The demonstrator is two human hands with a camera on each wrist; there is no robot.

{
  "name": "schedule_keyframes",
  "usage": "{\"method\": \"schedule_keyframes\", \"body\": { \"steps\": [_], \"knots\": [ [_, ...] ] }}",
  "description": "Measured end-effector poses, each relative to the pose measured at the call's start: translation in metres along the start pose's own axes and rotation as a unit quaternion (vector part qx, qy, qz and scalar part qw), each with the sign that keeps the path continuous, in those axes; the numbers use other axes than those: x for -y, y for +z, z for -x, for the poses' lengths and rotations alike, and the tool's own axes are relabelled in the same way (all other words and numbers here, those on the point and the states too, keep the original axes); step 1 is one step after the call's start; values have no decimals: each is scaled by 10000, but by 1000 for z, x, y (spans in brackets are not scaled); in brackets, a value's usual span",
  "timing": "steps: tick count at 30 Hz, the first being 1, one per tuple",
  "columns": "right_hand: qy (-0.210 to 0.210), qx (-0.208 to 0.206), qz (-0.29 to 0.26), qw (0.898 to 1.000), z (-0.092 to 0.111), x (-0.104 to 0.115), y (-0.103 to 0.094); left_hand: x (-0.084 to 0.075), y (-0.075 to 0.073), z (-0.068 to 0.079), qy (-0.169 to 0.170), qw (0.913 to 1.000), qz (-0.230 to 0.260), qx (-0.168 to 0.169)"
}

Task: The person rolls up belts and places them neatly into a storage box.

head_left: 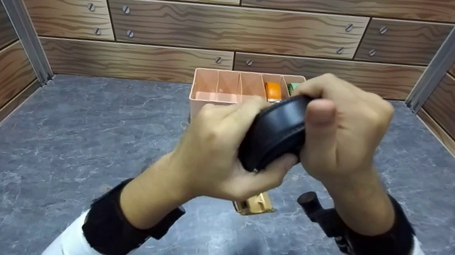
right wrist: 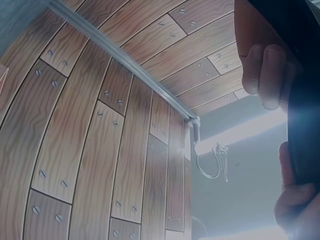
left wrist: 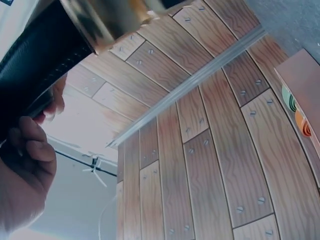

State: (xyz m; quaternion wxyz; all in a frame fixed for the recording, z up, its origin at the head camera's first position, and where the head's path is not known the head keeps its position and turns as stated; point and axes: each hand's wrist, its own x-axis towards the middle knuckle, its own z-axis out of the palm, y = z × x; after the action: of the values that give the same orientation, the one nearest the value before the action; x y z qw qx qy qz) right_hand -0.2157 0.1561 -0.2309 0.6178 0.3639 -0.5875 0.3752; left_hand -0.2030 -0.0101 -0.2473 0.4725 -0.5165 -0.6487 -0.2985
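Note:
A black leather belt (head_left: 279, 129), partly rolled up, is held between both hands above the table. My left hand (head_left: 219, 149) grips its left side, with the thumb under the roll. Around the right side curl the fingers of my right hand (head_left: 345, 132), whose thumb points toward the camera. Below the hands hangs the belt's gold buckle (head_left: 255, 204), which also shows close up in the left wrist view as a shiny gold buckle (left wrist: 107, 22) on the stitched strap (left wrist: 40, 55). Part of the roll is hidden behind the fingers.
Behind the hands stands a pink divided box (head_left: 203, 102). An orange roll (head_left: 273, 91) and a green roll (head_left: 292, 87) sit in separate compartments on its right. Wood-patterned walls (head_left: 171, 23) enclose the grey marbled table (head_left: 94, 134) at the back and sides.

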Motion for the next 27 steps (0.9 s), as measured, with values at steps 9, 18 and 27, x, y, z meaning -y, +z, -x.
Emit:
{"method": "schedule_keyframes", "body": {
  "steps": [9,18,27],
  "knots": [
    [-874,668,-164,9938,-2,-1,-8,1,-3,1,55,9987,-329,375],
    [-1011,-121,-125,9947,3,-6,-1,-3,-3,0,21,9998,-114,154],
    [-90,-33,-292,9995,-3,-5,-5,0,-2,0,-126,9987,-418,272]
  ]
}}
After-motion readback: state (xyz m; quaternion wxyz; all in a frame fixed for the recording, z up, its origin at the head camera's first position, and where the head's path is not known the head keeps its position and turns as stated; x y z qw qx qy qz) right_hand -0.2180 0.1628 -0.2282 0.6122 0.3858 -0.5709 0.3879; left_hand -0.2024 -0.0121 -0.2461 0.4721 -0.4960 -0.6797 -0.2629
